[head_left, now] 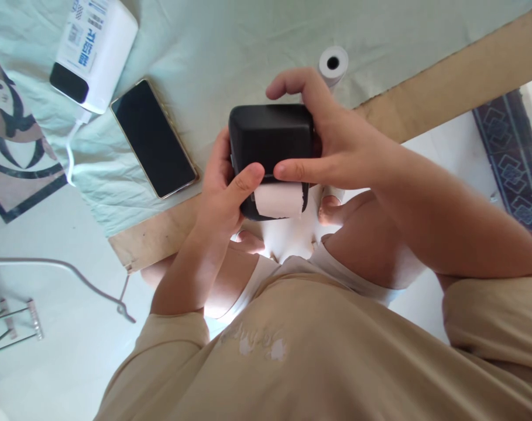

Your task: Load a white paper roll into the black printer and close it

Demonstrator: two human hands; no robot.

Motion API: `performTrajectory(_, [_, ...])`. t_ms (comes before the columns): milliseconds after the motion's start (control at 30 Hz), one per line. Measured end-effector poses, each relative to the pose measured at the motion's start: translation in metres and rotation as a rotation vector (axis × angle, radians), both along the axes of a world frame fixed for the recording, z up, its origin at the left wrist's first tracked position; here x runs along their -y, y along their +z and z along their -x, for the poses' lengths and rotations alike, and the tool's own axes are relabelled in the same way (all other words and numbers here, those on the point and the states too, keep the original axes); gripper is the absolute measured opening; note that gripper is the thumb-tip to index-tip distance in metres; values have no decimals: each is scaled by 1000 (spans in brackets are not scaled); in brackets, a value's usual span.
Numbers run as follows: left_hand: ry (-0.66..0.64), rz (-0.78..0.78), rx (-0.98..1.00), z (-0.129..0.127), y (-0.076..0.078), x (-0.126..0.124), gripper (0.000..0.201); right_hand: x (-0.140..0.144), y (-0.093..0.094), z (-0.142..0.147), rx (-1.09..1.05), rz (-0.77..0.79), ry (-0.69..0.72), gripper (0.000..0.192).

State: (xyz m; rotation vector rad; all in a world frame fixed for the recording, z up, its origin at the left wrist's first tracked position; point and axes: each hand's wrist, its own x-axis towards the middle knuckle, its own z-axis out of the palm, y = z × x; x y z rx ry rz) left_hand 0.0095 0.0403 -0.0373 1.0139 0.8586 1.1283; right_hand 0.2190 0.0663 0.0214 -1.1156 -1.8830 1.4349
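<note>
Between my two hands is a small black portable printer, raised near the table's front edge. A strip of white paper sticks out of its slot on the side toward me. My left hand grips the printer's left side, its thumb lying on top by the slot. On the right side, my right hand holds the body, with the thumb on the top face and the index finger lifted past the far edge. Just beyond my right hand stands a white paper roll with a dark core.
A phone with a dark screen lies left on the pale green cloth. Behind it sits a white power bank with a cable. The table's bare wooden edge runs diagonally. A patterned mat lies at right.
</note>
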Motion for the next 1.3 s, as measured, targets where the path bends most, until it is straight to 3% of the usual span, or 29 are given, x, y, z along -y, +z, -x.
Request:
performTrajectory(167, [-24,-95,61,1,1,2,51,5,6,4,63,-114,-17,72])
performTrajectory(300, [14,-22,102,-5,12,5,43,4,-2,4,-11,-160,-40,65])
performTrajectory(433, [118,126,242,-14,27,7,30,3,-9,6,-202,-39,-70,61])
performTrajectory(500, [132,160,261,-17,32,8,34,6,-9,10,-285,71,-112,64])
performTrajectory(633, [136,235,230,-17,31,6,37,9,-4,16,-308,252,-186,67])
performTrajectory(700, [173,275,202,-15,27,5,38,9,-3,17,-227,183,-183,65])
performTrajectory(833, [213,339,161,-14,25,5,42,7,-6,16,65,-262,-178,59])
performTrajectory(933, [212,299,147,-13,26,4,40,5,-10,14,182,-461,-111,63])
performTrajectory(1300, [179,270,87,-10,23,-1,28,-1,-11,1,205,-574,-8,85])
